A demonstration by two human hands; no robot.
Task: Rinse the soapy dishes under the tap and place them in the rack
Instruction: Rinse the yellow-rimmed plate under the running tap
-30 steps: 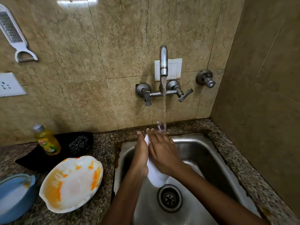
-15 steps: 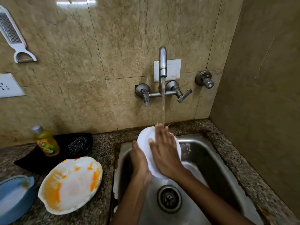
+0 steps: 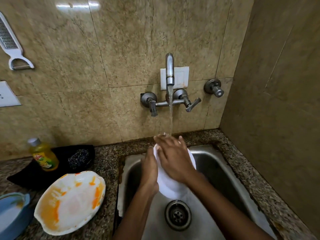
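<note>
grip: left hand clasped the white plate's edge, right hand flat across its face, over the sink | risk: wet plate could slip down toward drain | left of grip: stained plate, soap bottle | beyond: tap running; no rack visible

My right hand covers most of the white plate; its face is hidden. The blue dish, grater and wall socket are cut off at the left edge.
</note>
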